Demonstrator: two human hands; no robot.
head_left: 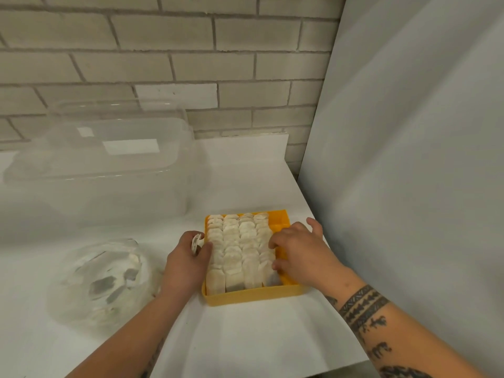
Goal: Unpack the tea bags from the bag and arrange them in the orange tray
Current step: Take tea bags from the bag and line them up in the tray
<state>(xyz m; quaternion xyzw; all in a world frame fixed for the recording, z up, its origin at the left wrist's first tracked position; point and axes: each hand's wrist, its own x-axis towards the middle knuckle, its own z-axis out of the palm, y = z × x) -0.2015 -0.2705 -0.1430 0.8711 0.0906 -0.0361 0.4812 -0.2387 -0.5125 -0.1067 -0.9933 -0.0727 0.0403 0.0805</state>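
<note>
Four rows of tea bags (240, 249) fill the orange tray (253, 294). The left hand (188, 257), beside the tray, pinches spare bags; right hand (297, 249) fingers press the right row. A careless nudge could topple rows. The plastic bag (101, 282) lies left.

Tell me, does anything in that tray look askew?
Mostly tidy: four neat rows of tea bags fill the orange tray. The nearest bag in the right row leans sideways, darker than the rest, beside the right hand.
</note>
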